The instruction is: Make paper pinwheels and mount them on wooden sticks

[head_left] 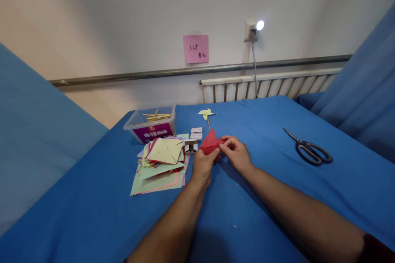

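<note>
A red paper pinwheel piece [209, 141], partly folded, is held up between both hands above the blue cloth. My left hand [202, 168] grips its lower left side with the thumb on top. The fingers of my right hand [236, 152] pinch its right side. Behind the red paper, a yellow paper pinwheel [206, 113] on a stick lies on the cloth. Just left of my left hand stands an open small box [191, 146] with dark pins in it. A stack of cut coloured paper squares [165, 151] lies further left.
A clear plastic tub [150, 124] of wooden sticks stands at the back left. Small white boxes [196, 133] sit beside it. Black-handled scissors [308, 148] lie at the right on the blue cloth [265, 222]. Blue curtains [364, 70] hang at both sides.
</note>
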Motion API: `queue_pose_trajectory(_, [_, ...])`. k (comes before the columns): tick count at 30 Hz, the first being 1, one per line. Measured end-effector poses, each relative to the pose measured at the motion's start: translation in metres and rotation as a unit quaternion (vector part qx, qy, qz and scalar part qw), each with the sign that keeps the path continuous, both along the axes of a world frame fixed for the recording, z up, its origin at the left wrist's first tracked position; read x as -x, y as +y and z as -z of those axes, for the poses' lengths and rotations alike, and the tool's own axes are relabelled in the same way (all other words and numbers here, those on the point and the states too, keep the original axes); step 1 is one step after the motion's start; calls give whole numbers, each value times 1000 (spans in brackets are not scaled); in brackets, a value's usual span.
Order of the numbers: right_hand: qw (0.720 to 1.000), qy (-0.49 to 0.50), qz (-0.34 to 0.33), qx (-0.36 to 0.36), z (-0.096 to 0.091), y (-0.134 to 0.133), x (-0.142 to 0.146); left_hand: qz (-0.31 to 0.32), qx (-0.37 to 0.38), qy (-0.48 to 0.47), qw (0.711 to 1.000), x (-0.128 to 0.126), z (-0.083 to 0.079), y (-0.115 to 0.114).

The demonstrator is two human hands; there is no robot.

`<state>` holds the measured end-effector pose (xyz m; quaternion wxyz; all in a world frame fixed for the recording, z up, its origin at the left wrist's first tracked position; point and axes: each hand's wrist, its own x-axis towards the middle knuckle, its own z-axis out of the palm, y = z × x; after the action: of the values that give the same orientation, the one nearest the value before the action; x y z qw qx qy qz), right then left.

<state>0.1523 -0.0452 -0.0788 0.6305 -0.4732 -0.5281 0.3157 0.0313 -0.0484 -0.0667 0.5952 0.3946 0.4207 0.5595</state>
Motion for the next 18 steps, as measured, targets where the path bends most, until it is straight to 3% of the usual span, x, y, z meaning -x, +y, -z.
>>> queue_pose_trajectory(18, [999,35,-18,25,5,2,2,-13,-11,19,1000,0,-6,-1])
